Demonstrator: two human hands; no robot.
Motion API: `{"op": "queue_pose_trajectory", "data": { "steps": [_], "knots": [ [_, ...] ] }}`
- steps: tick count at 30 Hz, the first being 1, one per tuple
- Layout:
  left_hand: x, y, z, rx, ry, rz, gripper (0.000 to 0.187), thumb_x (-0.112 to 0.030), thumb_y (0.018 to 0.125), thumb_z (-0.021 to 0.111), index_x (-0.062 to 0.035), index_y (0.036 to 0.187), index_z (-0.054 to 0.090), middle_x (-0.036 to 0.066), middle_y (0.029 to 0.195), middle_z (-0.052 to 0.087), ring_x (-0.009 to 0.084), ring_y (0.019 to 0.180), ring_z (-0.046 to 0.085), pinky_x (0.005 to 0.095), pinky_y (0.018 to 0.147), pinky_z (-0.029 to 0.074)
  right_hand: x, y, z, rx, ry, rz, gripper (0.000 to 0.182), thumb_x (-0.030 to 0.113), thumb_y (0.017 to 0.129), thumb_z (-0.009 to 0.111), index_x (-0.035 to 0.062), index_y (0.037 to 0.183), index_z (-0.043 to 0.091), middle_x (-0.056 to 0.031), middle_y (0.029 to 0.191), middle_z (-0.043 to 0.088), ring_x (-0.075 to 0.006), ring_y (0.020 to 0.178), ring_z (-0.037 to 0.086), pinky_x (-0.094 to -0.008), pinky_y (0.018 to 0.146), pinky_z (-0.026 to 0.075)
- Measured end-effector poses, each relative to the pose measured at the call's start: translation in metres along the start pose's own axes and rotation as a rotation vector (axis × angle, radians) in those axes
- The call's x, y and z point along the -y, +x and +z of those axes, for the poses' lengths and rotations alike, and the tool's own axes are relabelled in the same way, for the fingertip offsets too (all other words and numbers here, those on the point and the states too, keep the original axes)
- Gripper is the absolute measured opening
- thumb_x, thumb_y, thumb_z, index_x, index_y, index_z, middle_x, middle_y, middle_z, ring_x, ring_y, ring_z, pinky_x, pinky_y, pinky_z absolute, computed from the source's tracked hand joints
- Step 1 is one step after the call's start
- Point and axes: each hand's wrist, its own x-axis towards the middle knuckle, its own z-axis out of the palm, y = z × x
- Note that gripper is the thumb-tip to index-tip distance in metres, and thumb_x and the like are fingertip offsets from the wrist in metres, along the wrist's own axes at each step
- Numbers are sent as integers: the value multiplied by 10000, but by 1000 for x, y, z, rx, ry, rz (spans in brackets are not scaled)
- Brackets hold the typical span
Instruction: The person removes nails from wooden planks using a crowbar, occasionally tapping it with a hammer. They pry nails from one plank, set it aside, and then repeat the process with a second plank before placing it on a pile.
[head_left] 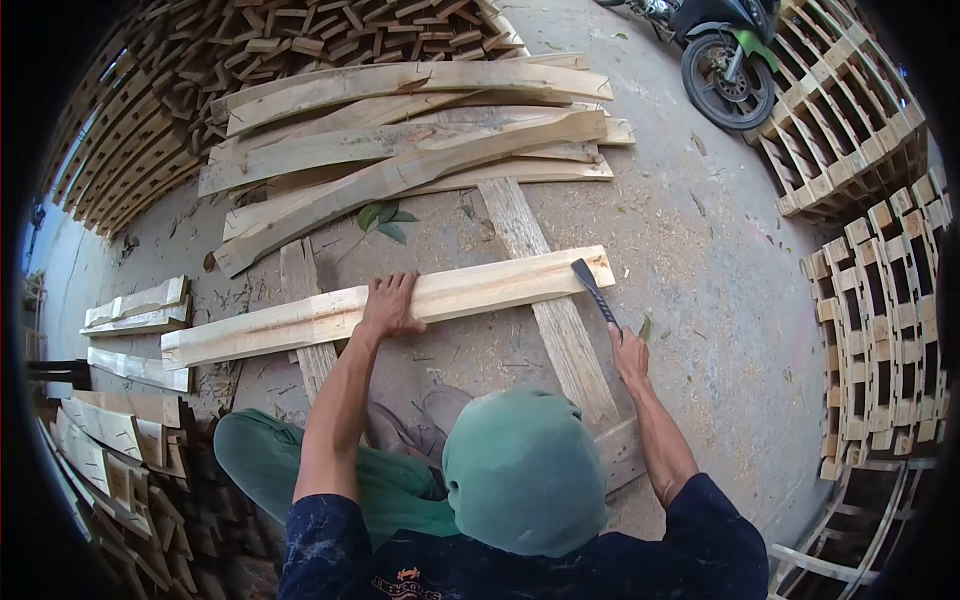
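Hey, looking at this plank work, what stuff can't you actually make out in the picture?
In the head view:
Plank: underside faces down, out of sight.
Dark bar: near end covered by the right hand.
Left hand: palm hidden, turned toward the plank.
Motorbike: cut off by the top edge.
Shirt print: too small to read.

The board is pale yellow, with a long brown streak. The bar is black, with pale twisty stripes. The plank at 4 o'clock is greyish brown, with thin lines. The pants are green. The shirt at 6 o'clock is dark blue, with pale wiggly lines and an orange picture. The bike near 2 o'clock is black and bright green. The leaves at 10 o'clock are green too
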Motion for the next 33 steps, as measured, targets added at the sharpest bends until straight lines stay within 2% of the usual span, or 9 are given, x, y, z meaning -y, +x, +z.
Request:
{"op": "queue_pose_trajectory", "data": {
  "steps": [3,6,8,10,14,20,26,30,33],
  "knots": [
    [0,-1,-1,3,-9,13,1116,-505,492,856,-100,1418,383,144,1291,524,331,1240,481,522,1061,317,-18,-54,16,-141,341,148,558,478,999,426,-41,928,618,-303,764,636,-476,782,649,-551,680,498],
    [-6,-13,16,10,12,35,1121,-518,482,859,-100,1410,388,139,1285,526,340,1236,478,521,1042,326,-21,-38,18,73,-16,32,553,472,1007,425,-37,876,596,-276,676,596,-449,698,637,-535,626,459],
    [-2,1,4,-4,46,7,1112,-518,472,859,-102,1395,399,132,1283,522,338,1229,477,518,1016,334,-12,-8,8,-15,42,57,575,495,1002,433,-34,834,585,-241,629,569,-432,617,583,-518,585,415],
    [-3,-3,1,-21,13,25,1101,-506,487,859,-103,1400,395,131,1284,520,334,1218,483,518,1020,331,-7,-8,-1,-344,360,71,601,524,987,459,-38,823,594,-168,584,538,-351,554,531,-467,558,397],
    [-5,-3,-1,-6,-12,3,1082,-468,474,842,-83,1380,392,170,1284,528,350,1226,477,515,1043,313,14,53,-18,-554,948,381,622,524,985,476,-38,722,505,-87,540,434,-211,539,504,-415,544,395],
    [-5,-3,-4,-26,5,5,1087,-502,487,861,-99,1386,403,132,1260,531,325,1203,491,506,1022,329,58,119,-15,-851,666,280,620,521,971,509,-68,806,614,-135,560,492,-237,543,479,-421,551,394],
    [-1,-1,1,-42,-10,30,1064,-511,487,861,-97,1365,426,129,1236,546,316,1179,503,501,1014,327,80,136,-9,-809,655,190,557,477,965,550,-55,812,612,-176,598,567,-318,535,537,-445,543,410],
    [-6,-1,-3,-12,-18,51,1067,-482,486,845,-82,1371,404,152,1261,524,329,1238,474,508,1039,316,108,103,21,-542,190,-450,509,500,928,594,20,778,516,-186,618,599,-419,564,608,-475,489,448],
    [-4,-2,-3,-26,-30,25,1087,-485,492,848,-79,1391,392,149,1283,519,332,1237,474,504,1051,305,116,109,15,-572,247,-334,511,511,925,590,29,783,501,-191,601,582,-413,565,615,-470,495,463]
  ]
}}
